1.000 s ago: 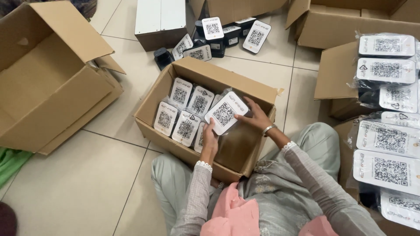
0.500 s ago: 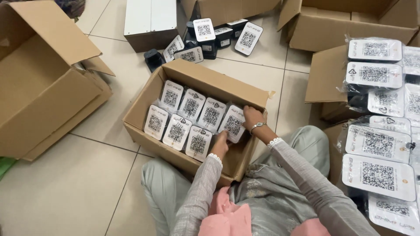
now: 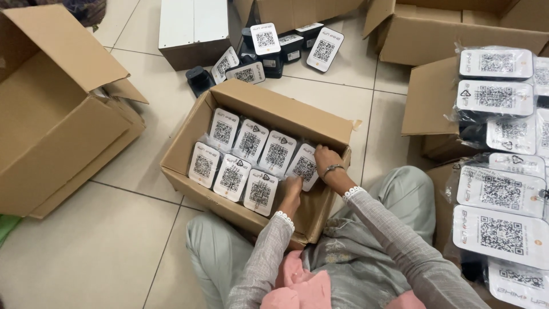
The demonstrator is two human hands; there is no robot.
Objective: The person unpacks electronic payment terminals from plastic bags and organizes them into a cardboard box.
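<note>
Tiled floor, pale, fills lower left of the frame; person sits on it with knees around the work.

Big empty carton at left edge, tipped on its side with flaps open, looks parked within reach.

More open cartons along the top right. At the right edge, stacks of wrapped units, white faces with black square code patterns, in clear plastic, piled near the right arm, likely as the supply.

White flat box top centre. Below it, loose black units on the floor, some standing with their white code cards up, unwrapped.

Packing carton, brown, centre of frame, open top, flap turned out at the near side. Inside: two rows of bagged devices standing on edge, white faces up, packed tight side by side, probably so more fit and none tip.

Bagged device: small, flat white face with rounded corners, black square code print, shiny plastic wrap. Sits at the right end of the back row, centre of frame, just left of the carton's empty right part.

Right hand curled over the device's right edge, fingers closed on it, bangle at wrist; seems to press it into line. Left hand just below it, fingertips touching the device's lower edge and the neighbouring front-row unit, fingers narrow, steadying rather than gripping; full grasp cannot be told.
</note>
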